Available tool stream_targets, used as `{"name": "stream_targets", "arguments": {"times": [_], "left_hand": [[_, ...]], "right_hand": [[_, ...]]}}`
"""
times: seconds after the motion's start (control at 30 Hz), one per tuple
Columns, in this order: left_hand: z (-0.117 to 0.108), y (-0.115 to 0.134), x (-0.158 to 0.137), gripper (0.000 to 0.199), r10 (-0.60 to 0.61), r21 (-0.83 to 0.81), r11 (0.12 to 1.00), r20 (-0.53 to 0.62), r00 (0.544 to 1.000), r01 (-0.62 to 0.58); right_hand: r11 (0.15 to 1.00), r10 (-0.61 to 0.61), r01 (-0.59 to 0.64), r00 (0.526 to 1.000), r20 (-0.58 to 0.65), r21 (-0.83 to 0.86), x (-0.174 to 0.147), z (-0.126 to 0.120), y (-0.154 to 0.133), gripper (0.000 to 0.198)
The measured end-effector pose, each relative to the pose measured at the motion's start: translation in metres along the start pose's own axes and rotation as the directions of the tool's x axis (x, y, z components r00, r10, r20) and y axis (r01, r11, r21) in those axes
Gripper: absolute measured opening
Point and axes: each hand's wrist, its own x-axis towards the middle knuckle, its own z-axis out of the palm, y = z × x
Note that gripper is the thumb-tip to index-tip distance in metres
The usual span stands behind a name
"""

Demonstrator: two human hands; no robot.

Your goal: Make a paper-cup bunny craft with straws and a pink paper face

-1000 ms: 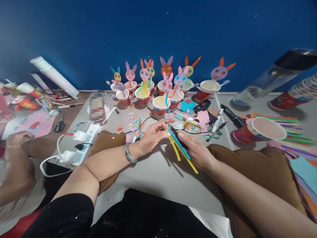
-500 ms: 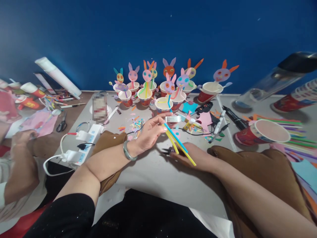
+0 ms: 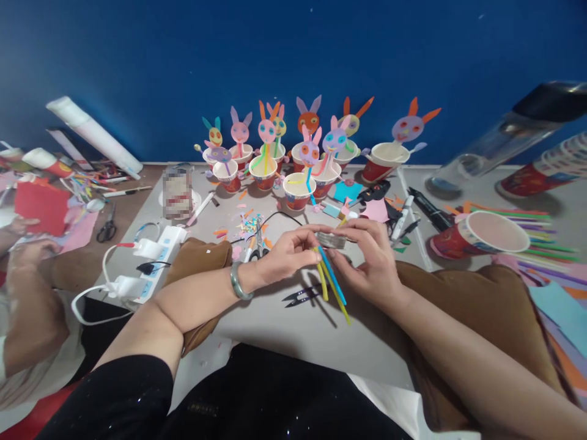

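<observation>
My left hand (image 3: 298, 250), with a bracelet at the wrist, pinches the upper ends of blue and yellow pipe cleaners (image 3: 334, 282), which hang down toward me. Close beside them is my right hand (image 3: 369, 260), its fingers curved and apart, the fingertips near those of the left. Whether the right fingertips touch the pipe cleaners I cannot tell. On the table below lie dark thread snips (image 3: 298, 297). Behind the hands stand paper cups (image 3: 299, 190) bearing paper rabbit heads (image 3: 309, 153) on coloured stems. A clear block (image 3: 331, 240) is partly hidden behind my fingers.
Scissors (image 3: 260, 244) and paper scraps lie left of centre. A power strip (image 3: 162, 269) is at the left, near a co-worker's hands holding red paper (image 3: 42, 208). To the right are a tipped paper cup (image 3: 458, 244), coloured pipe cleaners (image 3: 545, 238), a bottle (image 3: 486, 146) and a brown cushion (image 3: 463, 305).
My right hand has let go of the thread snips, which now lie on the table, and has risen beside my left hand. The pipe cleaners hang more steeply.
</observation>
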Motion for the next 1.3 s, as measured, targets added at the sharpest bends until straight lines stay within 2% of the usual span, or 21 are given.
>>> {"name": "stream_targets", "arguments": {"times": [0.1, 0.17, 0.4, 0.67, 0.77, 0.87, 1.07, 1.3], "left_hand": [[0.000, 0.002, 0.000, 0.016, -0.049, 0.058, 0.997, 0.035, 0.998, 0.047], [0.000, 0.001, 0.002, 0.016, -0.054, 0.082, 0.995, 0.052, 0.997, 0.049], [0.000, -0.003, 0.002, 0.013, -0.032, 0.183, 0.983, 0.096, 0.995, 0.014], [-0.001, 0.002, 0.002, 0.011, 0.001, 0.257, 0.966, 0.061, 0.998, -0.016], [-0.001, 0.004, 0.001, 0.011, 0.011, 0.296, 0.955, 0.053, 0.999, -0.026], [0.001, 0.004, 0.000, 0.009, 0.063, 0.326, 0.942, 0.056, 0.996, -0.078], [0.004, 0.001, -0.004, 0.010, 0.210, 0.374, 0.902, 0.052, 0.976, -0.214], [0.005, 0.004, -0.007, 0.010, 0.323, 0.446, 0.826, 0.128, 0.938, -0.345]], "right_hand": [[0.994, 0.037, -0.051, 0.990, 0.134, 0.100, 0.002, 0.000, 0.002, 0.025], [0.985, 0.038, -0.066, 0.983, 0.180, 0.157, 0.003, 0.001, 0.005, 0.022], [0.955, 0.078, -0.128, 0.979, 0.189, 0.267, 0.004, 0.002, 0.009, 0.006], [0.884, 0.203, -0.277, 0.953, 0.225, 0.377, 0.005, 0.003, 0.013, 0.018], [0.848, 0.213, -0.306, 0.944, 0.251, 0.432, 0.004, 0.004, 0.015, 0.021], [0.853, 0.188, -0.274, 0.955, 0.227, 0.445, 0.003, 0.004, 0.013, 0.019], [0.917, 0.178, -0.205, 0.978, 0.108, 0.342, 0.002, 0.005, 0.003, 0.013], [0.838, 0.228, -0.252, 0.967, 0.110, 0.484, 0.000, 0.007, 0.005, 0.016]]}}
